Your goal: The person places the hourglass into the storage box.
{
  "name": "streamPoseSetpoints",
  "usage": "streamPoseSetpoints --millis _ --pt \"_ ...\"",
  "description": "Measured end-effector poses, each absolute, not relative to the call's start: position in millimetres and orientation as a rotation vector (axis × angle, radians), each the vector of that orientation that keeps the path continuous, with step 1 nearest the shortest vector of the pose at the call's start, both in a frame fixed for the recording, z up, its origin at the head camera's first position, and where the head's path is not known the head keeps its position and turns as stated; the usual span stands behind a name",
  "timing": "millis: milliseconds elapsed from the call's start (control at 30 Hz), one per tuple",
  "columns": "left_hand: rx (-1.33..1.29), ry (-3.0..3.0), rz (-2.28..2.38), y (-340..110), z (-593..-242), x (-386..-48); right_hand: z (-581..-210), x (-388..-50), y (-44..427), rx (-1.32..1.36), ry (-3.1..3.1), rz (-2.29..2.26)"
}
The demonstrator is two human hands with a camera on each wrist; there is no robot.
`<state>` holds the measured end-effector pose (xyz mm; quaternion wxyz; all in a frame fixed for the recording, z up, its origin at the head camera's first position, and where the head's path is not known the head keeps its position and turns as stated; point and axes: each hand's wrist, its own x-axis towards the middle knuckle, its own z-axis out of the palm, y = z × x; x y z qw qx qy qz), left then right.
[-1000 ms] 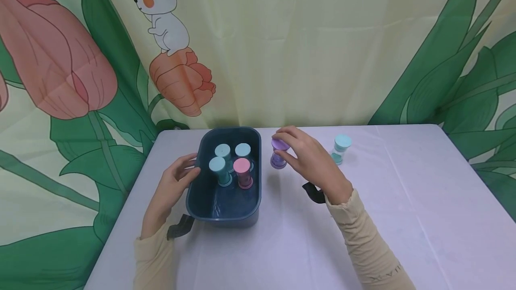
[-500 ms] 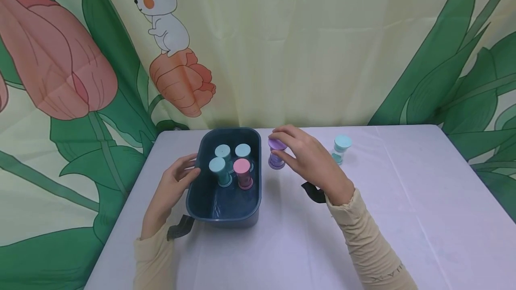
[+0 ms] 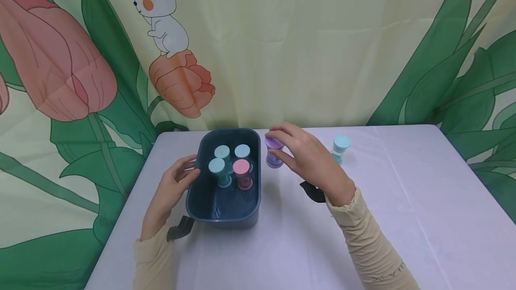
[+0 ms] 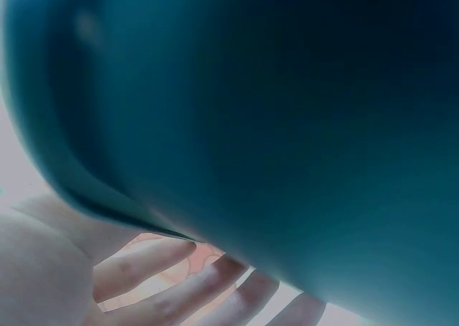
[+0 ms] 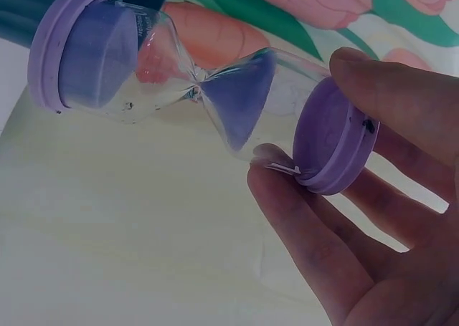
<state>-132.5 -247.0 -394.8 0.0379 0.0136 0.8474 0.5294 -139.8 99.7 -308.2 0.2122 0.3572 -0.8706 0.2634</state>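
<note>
Thumb and fingers of my right hand (image 3: 310,160) pinch the upper cap of a purple hourglass (image 3: 274,160), which is held near upright just right of the navy bin (image 3: 225,205). Purple sand shows in both glass bulbs of the hourglass (image 5: 244,93) in the right wrist view. My left hand (image 3: 171,187) rests its fingers against the bin's left outer side near the rim. Inside the bin stand three teal-capped hourglasses (image 3: 219,171) and one pink hourglass (image 3: 242,173). The dark bin wall (image 4: 251,125) fills most of the left wrist view, above the left fingers.
Another teal-capped hourglass (image 3: 340,147) stands on the white-covered table (image 3: 403,200), right of and behind my right hand. A printed curtain (image 3: 302,57) with a rabbit and tulips hangs along the table's back edge.
My right hand has moved slightly left with the purple hourglass, nearer to the bin's right rim. My left hand and the bin have stayed in place.
</note>
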Motion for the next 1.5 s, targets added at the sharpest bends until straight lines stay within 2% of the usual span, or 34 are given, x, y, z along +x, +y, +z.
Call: streamPoseSetpoints --millis 933,1500 --pt "0.036 2.596 1.614 -248 -390 -131 -292 -139 75 1.101 -2.353 0.716" --pt "0.04 2.583 1.626 -246 -390 -130 -296 -142 47 1.181 -2.385 0.707"
